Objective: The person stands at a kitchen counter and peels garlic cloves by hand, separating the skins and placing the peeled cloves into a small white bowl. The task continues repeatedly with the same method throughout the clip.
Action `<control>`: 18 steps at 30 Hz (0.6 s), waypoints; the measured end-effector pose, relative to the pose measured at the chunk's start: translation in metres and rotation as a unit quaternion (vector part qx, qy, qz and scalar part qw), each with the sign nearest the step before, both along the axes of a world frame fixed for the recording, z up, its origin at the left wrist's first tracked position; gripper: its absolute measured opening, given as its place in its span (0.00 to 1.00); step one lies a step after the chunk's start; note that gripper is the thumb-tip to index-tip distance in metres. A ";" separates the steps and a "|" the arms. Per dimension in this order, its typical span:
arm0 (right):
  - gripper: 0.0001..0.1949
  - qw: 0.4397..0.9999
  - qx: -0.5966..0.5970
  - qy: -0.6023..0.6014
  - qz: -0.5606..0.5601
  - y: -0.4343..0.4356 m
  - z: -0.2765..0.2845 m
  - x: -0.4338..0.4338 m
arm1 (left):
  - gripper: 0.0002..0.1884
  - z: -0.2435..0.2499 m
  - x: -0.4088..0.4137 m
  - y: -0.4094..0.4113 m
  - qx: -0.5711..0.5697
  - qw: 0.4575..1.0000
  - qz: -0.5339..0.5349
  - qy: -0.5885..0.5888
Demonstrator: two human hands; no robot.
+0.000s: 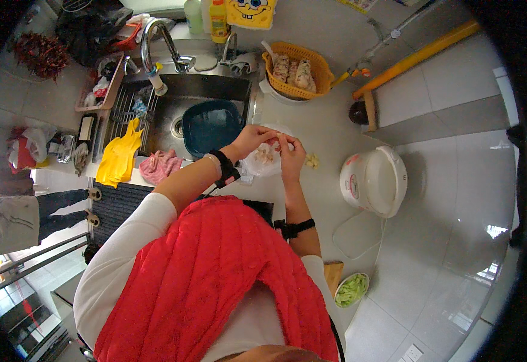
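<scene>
My left hand (253, 139) and my right hand (293, 156) meet at the fingertips over a pale plastic bag (259, 169) on the counter. Pinched between them is a small whitish piece, apparently a garlic clove, mostly covered by the fingers. In the bag lie pale garlic skins and pieces (264, 154). A small heap of peeled garlic cloves (312, 160) rests on the counter just right of my right hand. Both wrists wear black bands.
Left of the hands, a dark basin (213, 129) sits in the steel sink (168, 99), beside yellow rubber gloves (118, 154) and a pink cloth (160, 167). A yellow basket (320, 68) stands behind, a white rice cooker (374, 181) to the right. Another person (14, 221) stands far left.
</scene>
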State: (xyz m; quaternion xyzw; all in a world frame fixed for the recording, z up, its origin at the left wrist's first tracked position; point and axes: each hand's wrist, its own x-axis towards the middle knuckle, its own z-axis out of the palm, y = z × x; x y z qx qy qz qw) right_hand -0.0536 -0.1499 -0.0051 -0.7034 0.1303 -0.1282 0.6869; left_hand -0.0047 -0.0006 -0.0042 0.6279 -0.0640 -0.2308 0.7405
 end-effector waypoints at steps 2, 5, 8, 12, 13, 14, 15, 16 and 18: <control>0.09 0.999 -0.038 -0.009 -0.006 0.000 -0.005 0.000 | 0.13 0.005 0.000 0.001 0.043 0.999 0.015 0.015; 0.09 0.999 -0.048 0.000 0.005 -0.005 -0.012 -0.001 | 0.11 0.007 0.001 0.002 0.014 0.999 0.014 0.031; 0.10 0.997 0.058 0.047 0.032 -0.003 0.002 -0.005 | 0.12 0.011 0.002 0.006 0.009 1.000 0.002 0.003; 0.09 0.992 0.111 0.049 0.046 -0.007 0.005 -0.007 | 0.12 0.012 0.001 0.002 0.019 1.000 0.014 -0.002; 0.09 0.991 0.115 0.054 0.050 -0.008 0.003 -0.007 | 0.11 0.013 0.001 0.001 0.037 0.999 0.009 -0.012; 0.09 0.992 0.116 0.038 0.036 -0.009 0.001 -0.006 | 0.11 0.014 0.002 0.000 0.055 0.998 0.004 -0.022; 0.09 0.993 0.116 0.022 0.025 -0.008 0.001 -0.006 | 0.11 0.014 0.001 -0.001 0.044 0.999 0.015 -0.015; 0.09 0.993 0.116 0.007 0.014 -0.007 0.001 -0.005 | 0.11 0.014 0.000 -0.004 0.032 0.999 0.027 -0.008; 0.09 0.996 0.084 0.013 0.008 -0.005 0.003 -0.007 | 0.11 0.018 -0.003 -0.005 0.037 0.999 0.032 -0.015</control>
